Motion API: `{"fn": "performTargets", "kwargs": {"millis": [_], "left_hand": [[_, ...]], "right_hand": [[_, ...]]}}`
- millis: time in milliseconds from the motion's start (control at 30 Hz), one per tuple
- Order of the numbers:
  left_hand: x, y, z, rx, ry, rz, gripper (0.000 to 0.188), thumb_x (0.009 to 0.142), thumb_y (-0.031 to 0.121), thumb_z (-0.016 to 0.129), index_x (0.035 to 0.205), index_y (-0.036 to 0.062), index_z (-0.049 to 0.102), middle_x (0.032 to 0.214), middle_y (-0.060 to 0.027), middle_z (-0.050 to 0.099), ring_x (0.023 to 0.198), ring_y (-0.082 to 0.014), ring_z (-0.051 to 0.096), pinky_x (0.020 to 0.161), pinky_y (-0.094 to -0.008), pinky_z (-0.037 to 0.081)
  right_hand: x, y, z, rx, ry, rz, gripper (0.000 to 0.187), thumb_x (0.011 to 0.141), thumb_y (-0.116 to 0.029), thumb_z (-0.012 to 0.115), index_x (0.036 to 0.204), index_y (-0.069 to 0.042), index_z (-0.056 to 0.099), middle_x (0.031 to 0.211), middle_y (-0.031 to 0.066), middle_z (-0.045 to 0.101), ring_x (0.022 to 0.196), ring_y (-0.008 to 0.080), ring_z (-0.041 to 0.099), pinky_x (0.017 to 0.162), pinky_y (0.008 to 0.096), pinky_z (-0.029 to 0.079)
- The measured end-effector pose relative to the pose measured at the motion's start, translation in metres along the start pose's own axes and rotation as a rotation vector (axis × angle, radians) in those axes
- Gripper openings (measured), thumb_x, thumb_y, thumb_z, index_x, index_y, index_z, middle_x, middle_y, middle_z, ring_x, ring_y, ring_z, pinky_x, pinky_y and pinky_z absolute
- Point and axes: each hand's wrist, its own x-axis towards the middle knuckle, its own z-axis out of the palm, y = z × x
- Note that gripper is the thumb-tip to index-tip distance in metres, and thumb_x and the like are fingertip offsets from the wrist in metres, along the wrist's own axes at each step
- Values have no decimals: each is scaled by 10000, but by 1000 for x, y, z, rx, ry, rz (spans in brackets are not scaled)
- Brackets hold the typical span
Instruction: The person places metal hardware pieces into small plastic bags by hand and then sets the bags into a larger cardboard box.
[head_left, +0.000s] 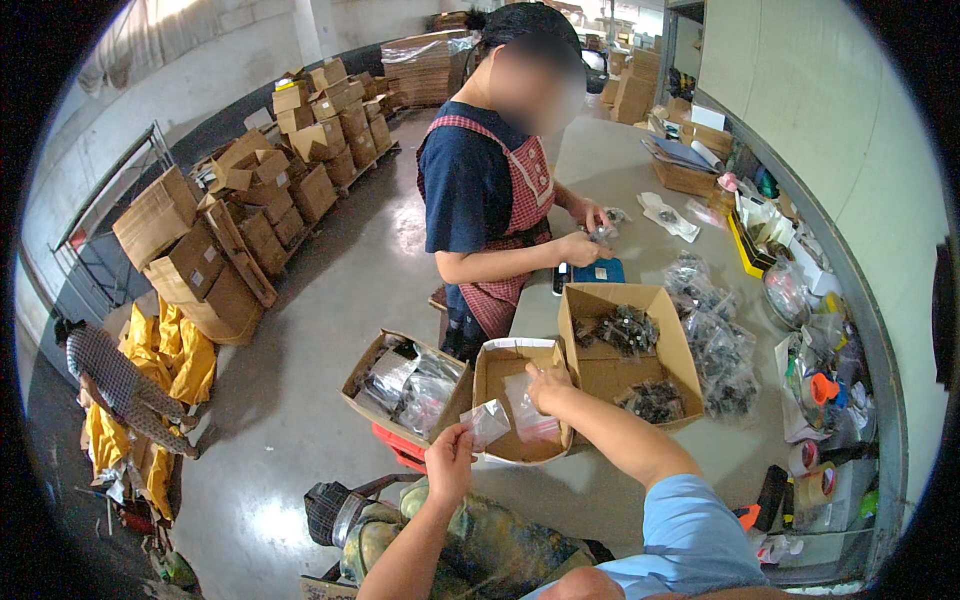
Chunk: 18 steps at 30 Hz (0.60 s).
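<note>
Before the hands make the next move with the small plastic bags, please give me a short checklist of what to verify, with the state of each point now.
1. Left hand has a grip on the small clear bag: ok, pinched at its lower edge.
2. Right hand is at the small open box: ok, it reaches over the box's far rim.
3. Clear bags lie ready inside that box: ok.
4. Held bag is filled or empty: cannot tell, too small and glossy.
5. Larger open box with dark small parts is beside the right hand: ok.
6. Co-worker's hands are apart from both boxes: ok, they are farther up the table.
</note>
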Motion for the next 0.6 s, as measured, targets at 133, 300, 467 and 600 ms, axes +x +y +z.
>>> {"fn": "performTargets", "kwargs": {"millis": [133,300,467,600], "left_hand": [[1,-6,1,-42,-38,-82,189,903,103,534,1026,-29,593,778,-46,636,667,-84,594,559,-233,482],[2,-16,3,-132,-29,-40,181,905,97,529,1030,-18,592,790,-34,635,677,-84,605,559,-225,477],[3,-18,4,-137,-72,-111,189,910,98,519,1039,-21,584,798,-36,634,679,-91,611,562,-225,478],[4,-27,5,-183,-90,-158,197,912,101,514,1052,-24,576,798,-41,634,680,-95,615,563,-228,480]], "right_hand": [[0,-1,0,-107,-80,24,290,794,-161,587,1074,-150,658,1346,47,413,1078,274,553,789,389,472],[16,3,2,-76,-283,6,315,775,-185,581,1071,-113,660,1296,73,485,1059,233,565,773,393,470],[46,22,5,369,-664,-105,209,707,-186,544,854,-81,650,786,91,596,717,156,577,603,354,469],[63,31,18,957,-601,55,130,665,-190,569,588,-99,517,541,21,488,428,144,454,439,318,404]]}}
